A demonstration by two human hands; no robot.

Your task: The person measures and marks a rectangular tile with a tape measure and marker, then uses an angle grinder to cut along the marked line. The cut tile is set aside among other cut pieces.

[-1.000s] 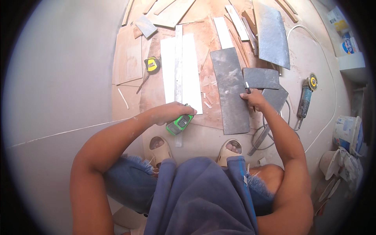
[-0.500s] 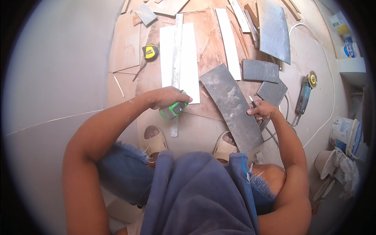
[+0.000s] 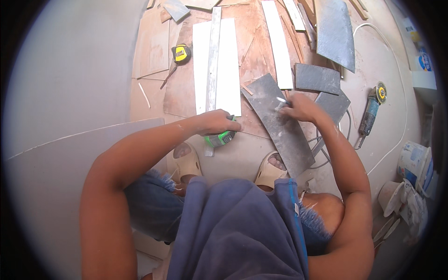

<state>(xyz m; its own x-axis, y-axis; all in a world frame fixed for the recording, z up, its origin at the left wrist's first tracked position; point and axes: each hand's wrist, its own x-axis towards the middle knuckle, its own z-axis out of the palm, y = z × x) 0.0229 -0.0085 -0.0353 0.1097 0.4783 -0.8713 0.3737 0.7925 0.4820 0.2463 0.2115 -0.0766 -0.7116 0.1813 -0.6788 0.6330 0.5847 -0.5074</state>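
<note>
My left hand (image 3: 218,122) is closed around a green and grey tape measure (image 3: 221,138), near the lower end of a metal straightedge (image 3: 213,70). That straightedge lies lengthwise over a white tile strip (image 3: 228,65). Over a dark grey tile (image 3: 284,135), my right hand (image 3: 298,108) grips a dark marker with a white tip (image 3: 283,101), its fingers partly blurred. The grey tile lies at a slant in front of my right foot. A narrow white strip (image 3: 277,46) lies beyond it.
A yellow and black tape measure (image 3: 181,54) lies at the left. An angle grinder (image 3: 371,109) with its cable rests at the right, near a white bucket (image 3: 414,161). Grey tile pieces (image 3: 317,78) and a large grey tile (image 3: 334,35) lie at the far right.
My right hand has moved left and away from me, from the grey tile's right edge to above its surface, with the marker. My left hand has shifted slightly right with the tape measure.
</note>
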